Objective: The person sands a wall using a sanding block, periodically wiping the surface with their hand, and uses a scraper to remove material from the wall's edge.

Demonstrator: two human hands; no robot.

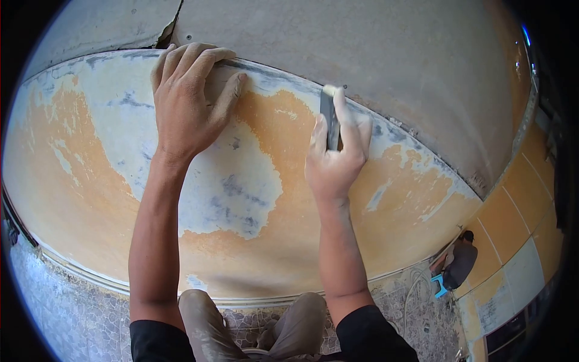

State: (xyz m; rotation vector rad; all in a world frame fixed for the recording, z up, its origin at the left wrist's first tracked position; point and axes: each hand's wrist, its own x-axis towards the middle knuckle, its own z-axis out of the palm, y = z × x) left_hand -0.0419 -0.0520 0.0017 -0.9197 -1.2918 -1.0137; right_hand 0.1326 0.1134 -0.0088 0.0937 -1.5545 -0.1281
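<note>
A large curved panel [229, 256] fills the middle of the view, with worn orange paint and smooth white patches smudged grey. My left hand [190, 99] lies on its upper part, fingers reaching the top edge and thumb spread away from them. The surface under that palm is hidden. To the right, my right hand [341, 142] is closed around a narrow dark grey block [329, 117], which is held upright near the same edge. Pale dust coats the fingers of both hands. What the block's far face touches is hidden.
A grey, dusty surface [374, 48] lies beyond the panel's edge, with a dark gap [169, 30] at upper left. Below is a patterned stone floor [78, 301]. At lower right another person [458, 265] sits on a blue stool [440, 286] beside orange wall panels [509, 223].
</note>
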